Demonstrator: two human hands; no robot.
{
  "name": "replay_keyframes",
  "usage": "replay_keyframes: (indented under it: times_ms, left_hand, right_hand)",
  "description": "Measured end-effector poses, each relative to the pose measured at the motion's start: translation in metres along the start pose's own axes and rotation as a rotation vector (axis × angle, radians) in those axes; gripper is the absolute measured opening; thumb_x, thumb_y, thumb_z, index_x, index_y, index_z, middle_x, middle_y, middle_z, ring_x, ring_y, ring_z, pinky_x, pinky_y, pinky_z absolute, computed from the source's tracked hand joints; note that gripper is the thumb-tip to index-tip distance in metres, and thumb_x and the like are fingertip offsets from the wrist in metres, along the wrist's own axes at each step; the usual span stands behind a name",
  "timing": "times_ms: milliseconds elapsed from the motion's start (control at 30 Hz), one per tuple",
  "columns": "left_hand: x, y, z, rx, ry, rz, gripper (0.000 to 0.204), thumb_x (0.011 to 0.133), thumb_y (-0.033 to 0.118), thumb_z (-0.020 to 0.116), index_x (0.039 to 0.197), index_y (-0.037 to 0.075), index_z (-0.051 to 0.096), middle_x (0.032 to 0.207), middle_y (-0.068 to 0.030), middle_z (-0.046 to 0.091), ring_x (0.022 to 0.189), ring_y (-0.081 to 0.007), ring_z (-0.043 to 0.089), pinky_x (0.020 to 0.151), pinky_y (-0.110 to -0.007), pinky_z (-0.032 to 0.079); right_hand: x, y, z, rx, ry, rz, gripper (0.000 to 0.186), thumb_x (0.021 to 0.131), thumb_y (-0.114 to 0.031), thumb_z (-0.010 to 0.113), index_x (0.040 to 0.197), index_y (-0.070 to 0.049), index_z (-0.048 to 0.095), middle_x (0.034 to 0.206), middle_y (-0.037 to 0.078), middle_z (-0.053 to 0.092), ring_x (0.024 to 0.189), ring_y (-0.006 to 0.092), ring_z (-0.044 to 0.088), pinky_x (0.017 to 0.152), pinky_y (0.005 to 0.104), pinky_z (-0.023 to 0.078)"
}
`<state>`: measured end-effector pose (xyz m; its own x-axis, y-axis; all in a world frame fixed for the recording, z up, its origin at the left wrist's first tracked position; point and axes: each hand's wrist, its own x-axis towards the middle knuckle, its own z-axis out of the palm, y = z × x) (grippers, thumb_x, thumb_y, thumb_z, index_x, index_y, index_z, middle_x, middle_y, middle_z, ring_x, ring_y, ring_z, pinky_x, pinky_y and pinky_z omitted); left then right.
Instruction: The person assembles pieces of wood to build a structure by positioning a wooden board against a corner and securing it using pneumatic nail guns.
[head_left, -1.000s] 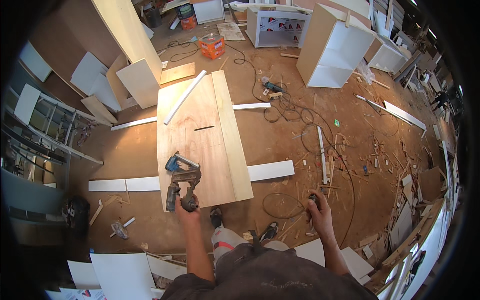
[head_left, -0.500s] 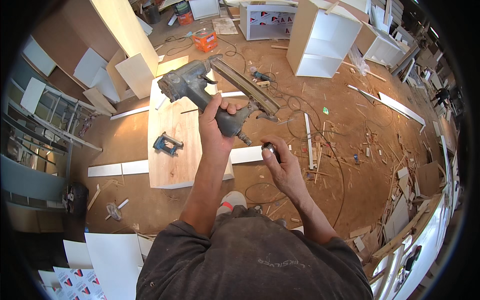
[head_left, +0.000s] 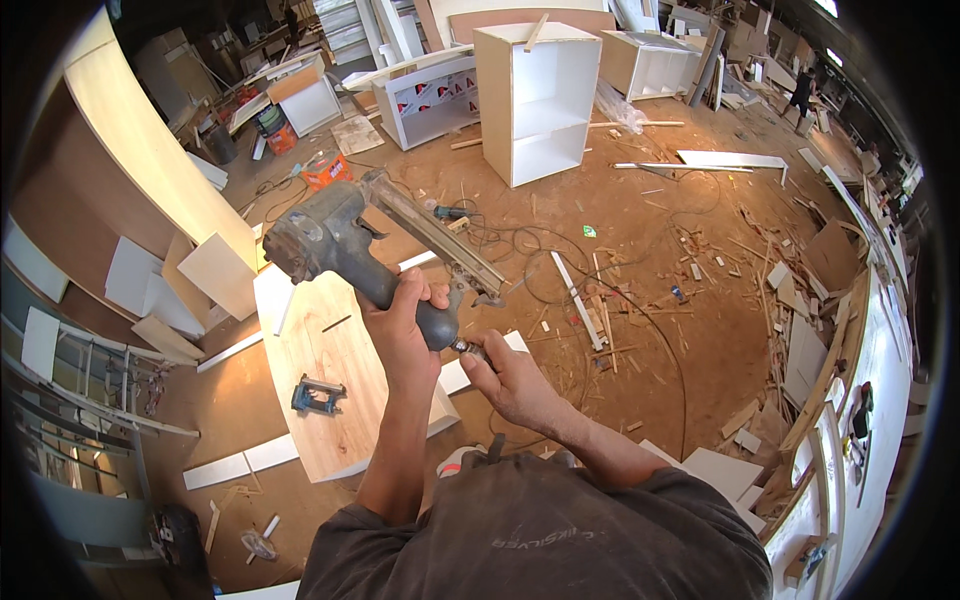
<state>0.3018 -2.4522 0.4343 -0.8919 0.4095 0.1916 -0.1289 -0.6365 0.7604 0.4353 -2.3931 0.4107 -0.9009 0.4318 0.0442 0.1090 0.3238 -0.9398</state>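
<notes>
My left hand (head_left: 405, 325) is wrapped round the grip of a worn dark grey air nail gun (head_left: 325, 235), its long magazine slanting down to the right. At the grip's lower end, my right hand (head_left: 515, 382) pinches an air hose coupler (head_left: 477, 351) against the gun's metal inlet fitting. Whether the two are locked together cannot be seen. Below the gun lies a pale wooden panel (head_left: 345, 435) on white strips. A smaller blue nailer or stapler (head_left: 318, 395) rests on that panel, touched by neither hand.
A white-lined open cabinet (head_left: 540, 105) stands ahead, near an orange box (head_left: 326, 170). A dark hose (head_left: 640, 320) loops over the floor. Wood scraps (head_left: 800, 350) pile up on the right. Boards and a ladder (head_left: 95, 385) lean at left. Another person (head_left: 801, 95) is far off right.
My right hand has brought the coupler up to the nail gun's inlet; before, they were apart. The gun has shifted left and down in view, and the view now takes in more of the room ahead.
</notes>
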Motion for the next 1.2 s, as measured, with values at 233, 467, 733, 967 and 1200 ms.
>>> replay_keyframes:
  times_ms: [233,467,733,967,1200]
  left_hand:
    - [0.005,0.02,0.009,-0.089,0.016,0.003,0.008,0.092,0.008,0.06,0.093,0.008,0.051,0.072,-0.002,0.048,0.062,-0.0144,0.05,0.077,-0.039,0.049]
    - [0.019,-0.027,0.034,-0.101,0.142,0.051,0.008,0.092,0.008,0.06,0.092,0.007,0.052,0.072,-0.0019,0.048,0.061,-0.014,0.05,0.077,-0.04,0.048]
    - [0.055,-0.154,0.108,-0.027,0.202,0.133,0.017,0.091,0.007,0.062,0.1,0.005,0.047,0.073,-0.0038,0.05,0.061,-0.0146,0.054,0.067,-0.035,0.05]
    - [0.079,-0.272,0.22,0.278,0.128,-0.006,0.033,0.09,0.012,0.064,0.109,0.003,0.039,0.073,-0.0046,0.055,0.058,-0.0103,0.057,0.051,-0.025,0.045]
    - [0.098,-0.39,0.291,0.634,-0.208,0.078,0.038,0.091,0.011,0.062,0.117,-0.003,0.038,0.087,-0.014,0.06,0.076,-0.0253,0.064,0.06,-0.035,0.05]
  right_hand:
    - [0.006,-0.015,-0.005,0.072,-0.047,-0.054,0.038,0.1,-0.035,0.05,0.115,0.0,0.052,0.083,0.02,0.062,0.079,0.0306,0.064,0.07,0.0402,0.048]
    - [0.044,0.016,-0.048,0.224,-0.147,-0.072,0.034,0.101,-0.033,0.049,0.11,-0.001,0.058,0.074,0.005,0.055,0.069,0.0121,0.054,0.062,0.0285,0.043]
    - [0.107,0.116,-0.175,0.464,-0.46,0.103,0.043,0.102,-0.038,0.045,0.119,0.0,0.053,0.085,0.001,0.052,0.069,0.009,0.047,0.062,0.027,0.042]
    - [0.145,0.186,-0.342,0.101,-0.181,-0.051,0.046,0.101,-0.034,0.052,0.131,0.0,0.044,0.095,0.006,0.06,0.082,0.0136,0.056,0.073,0.0296,0.048]
    - [0.187,0.187,-0.414,0.105,0.199,-0.192,0.053,0.096,-0.03,0.061,0.134,0.001,0.041,0.114,0.013,0.056,0.1,0.0193,0.055,0.088,0.0337,0.045]
